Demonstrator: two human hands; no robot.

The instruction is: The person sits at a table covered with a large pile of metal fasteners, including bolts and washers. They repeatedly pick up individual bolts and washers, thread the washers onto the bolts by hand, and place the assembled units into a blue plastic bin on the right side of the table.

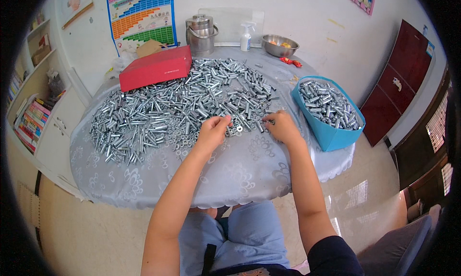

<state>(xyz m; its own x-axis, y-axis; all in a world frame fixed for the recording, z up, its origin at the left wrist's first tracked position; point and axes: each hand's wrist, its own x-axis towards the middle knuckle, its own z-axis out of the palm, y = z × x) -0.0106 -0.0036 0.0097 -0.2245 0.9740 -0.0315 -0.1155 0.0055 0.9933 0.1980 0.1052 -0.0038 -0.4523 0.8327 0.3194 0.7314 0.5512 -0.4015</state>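
Note:
A large spread of silvery metal sleeves and bolt-like pieces covers the table, with loose flat washers along its near edge. At that near edge my left hand is closed, thumb and fingertips pinched together; whatever lies between them is too small to make out. A washer lies just right of its fingertips. My right hand reaches over the right end of the spread, fingers bent, with thumb and index tips apart beside a small metal sleeve. I see nothing plainly held in it.
A blue fabric bin full of similar metal pieces stands at the table's right edge. The red box rests on the pile's back left. Behind are a steel pot, a spray bottle and a metal bowl.

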